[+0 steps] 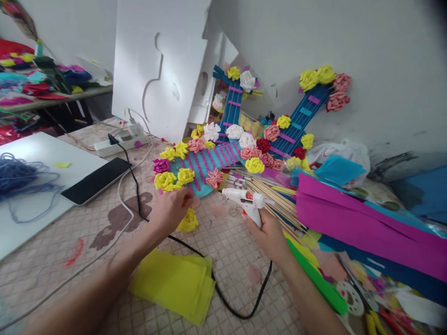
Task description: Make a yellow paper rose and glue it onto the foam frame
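My right hand [266, 234] is wrapped round the handle of a white glue gun [243, 198], whose nozzle points left. My left hand [177, 205] is closed, fingertips down beside the lower edge of a turquoise panel [203, 161] with purple strips. What its fingers hold, if anything, is hidden. Yellow paper flowers [165, 181] and a magenta flower [161, 165] line the panel's left end. Just below my left hand lies a loose yellow paper flower [189, 221]. A salmon flower [214, 178] sits on the panel's lower edge, a little left of the nozzle.
Two blue flower-trimmed necks [299, 119] lean by the wall. Yellow paper sheets [176, 283] lie in front. A black cord [248, 315] loops across the table. Wooden sticks [275, 200], magenta paper [359, 226] and scissors [356, 282] crowd the right. A phone [97, 180] and power strip [120, 142] lie left.
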